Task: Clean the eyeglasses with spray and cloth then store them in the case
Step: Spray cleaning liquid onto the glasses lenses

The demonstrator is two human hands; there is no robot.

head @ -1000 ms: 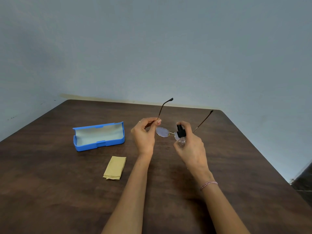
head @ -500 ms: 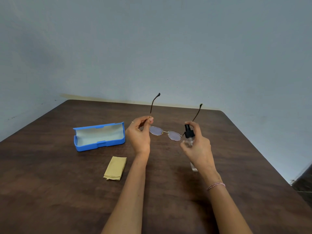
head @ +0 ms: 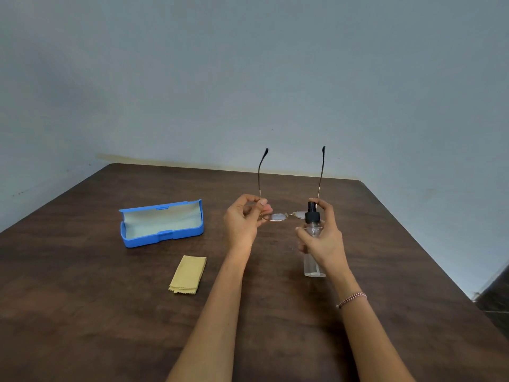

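My left hand (head: 242, 224) pinches the left hinge of thin metal-framed eyeglasses (head: 278, 216), held above the table with both temples pointing up and away. My right hand (head: 321, 241) grips a small clear spray bottle (head: 312, 267) with a black pump top, upright, just in front of the right lens, which it partly hides. An open blue case (head: 162, 224) with a pale lining lies to the left. A folded yellow cloth (head: 188, 274) lies in front of the case.
A dark brown wooden table (head: 82, 312) carries everything; its far edge meets a pale grey wall and its right edge runs diagonally toward me. A thin bracelet sits on my right wrist.
The eyeglasses have turned so both temples now stand nearly vertical. My right hand with the spray bottle has shifted right and a little lower, off the middle of the frame.
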